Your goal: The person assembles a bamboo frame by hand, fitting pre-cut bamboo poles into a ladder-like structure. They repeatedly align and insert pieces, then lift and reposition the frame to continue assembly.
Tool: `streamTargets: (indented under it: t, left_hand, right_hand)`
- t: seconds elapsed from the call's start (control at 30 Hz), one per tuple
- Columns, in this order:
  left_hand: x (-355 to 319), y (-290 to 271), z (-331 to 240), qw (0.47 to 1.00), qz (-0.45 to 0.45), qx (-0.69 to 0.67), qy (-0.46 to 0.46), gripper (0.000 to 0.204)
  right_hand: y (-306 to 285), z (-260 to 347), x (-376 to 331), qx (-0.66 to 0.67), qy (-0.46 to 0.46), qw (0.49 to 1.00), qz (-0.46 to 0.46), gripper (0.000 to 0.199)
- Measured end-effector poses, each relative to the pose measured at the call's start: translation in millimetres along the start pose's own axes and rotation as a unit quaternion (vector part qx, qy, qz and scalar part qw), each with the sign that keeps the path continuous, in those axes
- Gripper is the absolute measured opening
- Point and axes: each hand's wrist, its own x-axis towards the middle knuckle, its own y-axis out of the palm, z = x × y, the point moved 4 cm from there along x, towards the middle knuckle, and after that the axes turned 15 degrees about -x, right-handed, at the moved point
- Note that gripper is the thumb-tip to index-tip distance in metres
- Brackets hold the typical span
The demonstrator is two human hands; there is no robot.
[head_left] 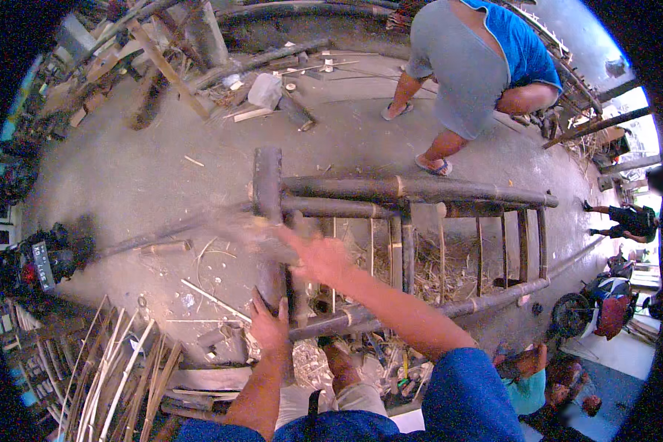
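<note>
A thick dark bamboo pole lies crosswise at the left end of a long bamboo frame. My left hand rests on the near part of this pole, fingers stretched along it and thumb apart. Above the pole's middle, my right hand is closed. A pale brown streak beyond its fingers is smeared by motion, so the kind of thing it holds is hidden. Between the frame's two long rails stand several thin uprights.
Bamboo strips stand at the lower left, and shavings litter the floor. A co-worker bends over at the far side. Parked motorcycles are at the right and left edges. Scrap wood is piled far left.
</note>
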Motion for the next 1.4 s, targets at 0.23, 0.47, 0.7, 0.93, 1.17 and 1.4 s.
streamTargets:
  t: [0.23,0.47,0.7,0.93,1.17,1.4]
  left_hand:
    - [1,1,23,0.995,0.012,-0.101,-0.011,0.080]
    - [-84,-11,97,0.980,0.045,-0.120,-0.152,0.083]
    - [-103,-4,116,0.981,0.023,-0.146,-0.128,0.072]
    - [-103,7,115,0.989,-0.034,-0.098,-0.107,0.071]
    - [-114,18,146,0.965,0.133,-0.043,-0.222,0.072]
    - [-103,5,105,0.993,-0.046,-0.090,-0.067,0.081]
  right_hand:
    - [39,4,-15,0.008,0.080,0.994,0.071,0.103]
    - [60,38,-92,0.041,0.056,0.987,0.145,0.098]
    - [30,142,-125,0.042,-0.162,0.982,0.088,0.095]
    - [54,85,-112,0.009,-0.083,0.967,0.241,0.095]
    - [30,139,-104,0.046,-0.193,0.974,0.113,0.095]
    - [38,70,-81,-0.027,-0.102,0.981,0.165,0.102]
